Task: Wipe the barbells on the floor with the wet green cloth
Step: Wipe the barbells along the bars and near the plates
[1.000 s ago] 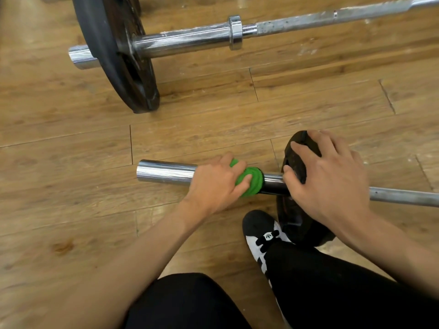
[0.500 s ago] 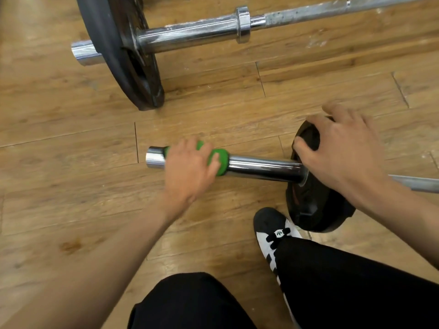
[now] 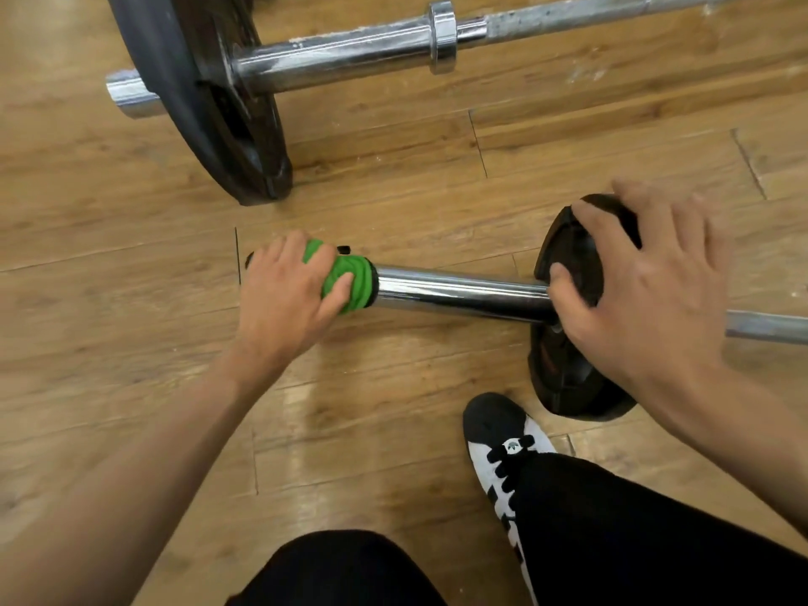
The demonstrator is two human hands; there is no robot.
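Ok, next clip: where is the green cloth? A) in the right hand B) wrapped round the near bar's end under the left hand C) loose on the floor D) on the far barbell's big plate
B: the left hand grips the green cloth round the near bar at its end; the right hand holds the small plate.

Scene lit evenly from overhead, bright, warm cast. Soft glare patches seen on the floor (image 3: 315, 408), near centre. Hard specular streaks noted on the near bar (image 3: 459, 286) and far bar (image 3: 350, 50). Only faint, diffuse shadow is cast under the near bar and left hand (image 3: 284, 299). Right hand (image 3: 647, 290) smeared by motion blur, fingers worst. Left hand and cloth (image 3: 345, 277) rendered sharp, green saturated. Trousers (image 3: 634, 540) and near plate (image 3: 577, 378) crushed to near-flat black. Barrel distortion evident: far bar and board seams are bowed toward the edges.
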